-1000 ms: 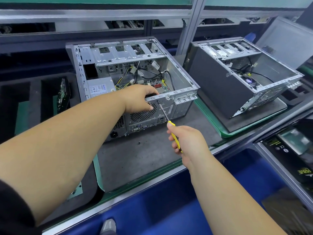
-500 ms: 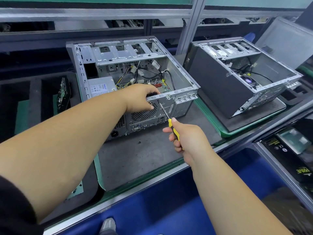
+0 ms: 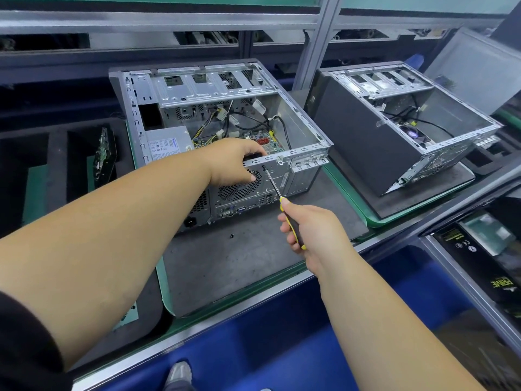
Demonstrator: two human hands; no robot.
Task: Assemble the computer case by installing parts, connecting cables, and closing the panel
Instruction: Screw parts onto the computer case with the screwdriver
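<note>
- Case (image 3: 298,128) lies on its side on a grey mat (image 3: 239,263), open side up, rear panel facing the person. Motherboard (image 3: 265,142), loose cables (image 3: 245,119) and power supply (image 3: 166,142) visible inside.
- Left hand (image 3: 234,162) is draped over the top rear edge of the case, above the fan grille (image 3: 239,189). Fingers curl over the edge and down into the case; thumb lies against the outer rear panel beside the grille. Grasp on the rim looks firm; fingertips hidden inside.
- Right hand (image 3: 313,230) is clenched round the yellow-and-black handle of a screwdriver (image 3: 275,184), thumb extended along the handle toward the shaft.
- Screwdriver shaft angles up and to the left from the hand; its tip meets the rear panel just below the top rail, right of the left hand. A dark screw head appears to sit at the tip; too small to be sure.
- One loose screw (image 3: 231,236) lies on the mat in front of the case, apart from both hands.
- Second case (image 3: 394,131), also open, sits tilted on its own mat to the right, well apart from the hands.
- Foam tray (image 3: 56,165) to the left holds a circuit board (image 3: 103,153) standing on edge in a slot.
</note>
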